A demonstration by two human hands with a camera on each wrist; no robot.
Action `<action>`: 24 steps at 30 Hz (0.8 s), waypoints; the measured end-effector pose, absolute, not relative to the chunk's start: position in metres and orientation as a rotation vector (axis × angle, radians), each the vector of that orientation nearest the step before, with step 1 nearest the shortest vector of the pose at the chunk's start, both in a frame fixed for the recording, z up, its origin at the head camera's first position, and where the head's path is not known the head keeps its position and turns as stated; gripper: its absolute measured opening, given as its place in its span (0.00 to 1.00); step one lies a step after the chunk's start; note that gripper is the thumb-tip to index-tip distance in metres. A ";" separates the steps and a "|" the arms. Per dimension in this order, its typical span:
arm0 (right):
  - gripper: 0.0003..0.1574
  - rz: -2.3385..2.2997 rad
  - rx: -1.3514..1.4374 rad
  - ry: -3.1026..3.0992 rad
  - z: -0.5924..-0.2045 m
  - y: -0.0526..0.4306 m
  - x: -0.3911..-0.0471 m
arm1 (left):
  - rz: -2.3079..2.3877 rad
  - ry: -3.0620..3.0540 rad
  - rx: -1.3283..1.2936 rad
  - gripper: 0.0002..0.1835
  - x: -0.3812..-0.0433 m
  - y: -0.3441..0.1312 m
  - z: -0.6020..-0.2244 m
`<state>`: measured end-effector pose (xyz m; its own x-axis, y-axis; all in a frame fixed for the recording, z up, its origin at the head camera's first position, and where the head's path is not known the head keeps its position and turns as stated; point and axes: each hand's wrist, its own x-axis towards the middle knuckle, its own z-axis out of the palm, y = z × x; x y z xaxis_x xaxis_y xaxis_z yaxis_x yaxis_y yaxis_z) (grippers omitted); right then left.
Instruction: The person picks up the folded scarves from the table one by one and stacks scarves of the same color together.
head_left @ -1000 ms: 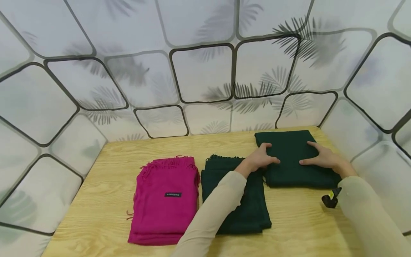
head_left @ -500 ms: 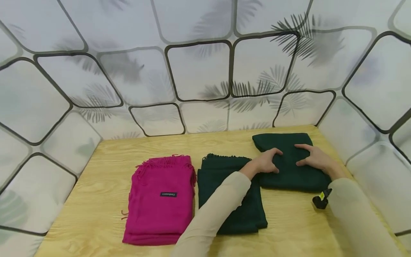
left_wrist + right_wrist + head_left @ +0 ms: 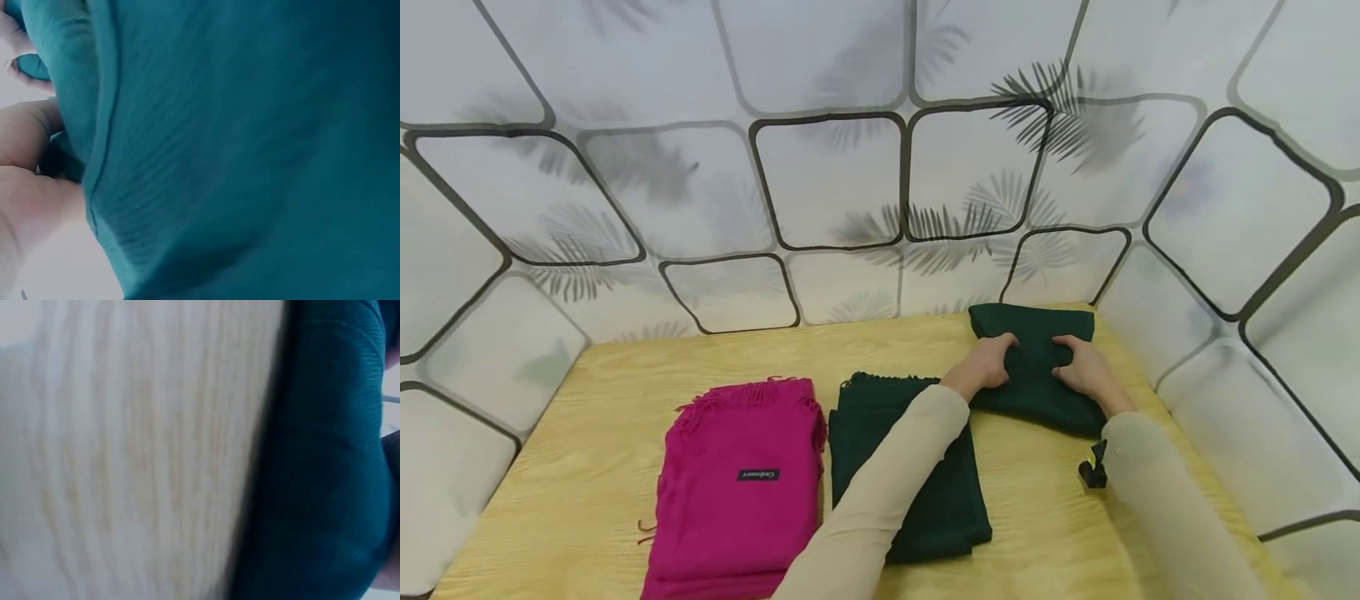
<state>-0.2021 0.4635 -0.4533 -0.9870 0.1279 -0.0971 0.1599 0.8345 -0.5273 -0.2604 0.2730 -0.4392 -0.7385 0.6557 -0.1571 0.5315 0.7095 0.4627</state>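
Note:
A folded dark green scarf (image 3: 1036,379) sits at the back right of the table, between my two hands. My left hand (image 3: 987,364) grips its left side, and my right hand (image 3: 1086,371) holds the right side, thumbs toward each other. The cloth bunches between them, its front right corner hanging low. In the left wrist view the green cloth (image 3: 219,125) fills most of the picture, hiding some of the fingers. A rolled green edge (image 3: 319,456) shows beside the wood in the right wrist view.
Under my left forearm lies a second folded dark green scarf (image 3: 943,500) with a fringed far edge. Left of it is a folded magenta scarf (image 3: 745,433) with a black label. Patterned fabric walls (image 3: 827,183) border the wooden table (image 3: 647,375).
My hands have drawn closer together, and the green scarf between them has narrowed and bunched up. The head view has turned somewhat right, so everything shifts left.

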 end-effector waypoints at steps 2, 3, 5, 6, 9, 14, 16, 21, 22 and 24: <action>0.38 -0.882 0.274 2.968 -0.458 0.460 -0.202 | 0.502 2.632 0.966 0.29 -0.265 0.274 -0.441; 0.38 -0.905 0.295 2.973 -0.460 0.459 -0.202 | 0.470 2.645 0.987 0.28 -0.268 0.275 -0.442; 0.37 -0.944 0.337 2.989 -0.462 0.457 -0.202 | 0.430 2.659 1.019 0.27 -0.273 0.275 -0.442; 0.37 -0.966 0.354 2.993 -0.463 0.456 -0.203 | 0.415 2.665 1.035 0.27 -0.277 0.275 -0.442; 0.36 -1.011 0.393 3.001 -0.461 0.454 -0.207 | 0.427 2.653 1.060 0.26 -0.287 0.274 -0.440; 0.35 -1.065 0.325 2.997 -0.464 0.430 -0.227 | 0.514 2.618 0.968 0.28 -0.302 0.245 -0.440; 0.34 -1.085 0.282 2.990 -0.465 0.421 -0.234 | 0.525 2.619 0.920 0.28 -0.306 0.233 -0.440; 0.34 -1.124 0.189 2.979 -0.467 0.401 -0.248 | 0.512 2.631 0.853 0.29 -0.312 0.209 -0.440; 0.34 -1.121 0.171 2.979 -0.467 0.397 -0.250 | 0.508 2.634 0.843 0.29 -0.312 0.206 -0.440; 0.33 -1.113 0.147 2.971 -0.468 0.390 -0.254 | 0.496 2.642 0.819 0.29 -0.314 0.198 -0.440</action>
<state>-0.2544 0.3898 -0.4677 -0.9951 0.0985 0.0004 0.0740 0.7501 -0.6572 -0.3135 0.1983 -0.4402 -0.7803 0.5906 -0.2057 0.4759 0.7741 0.4174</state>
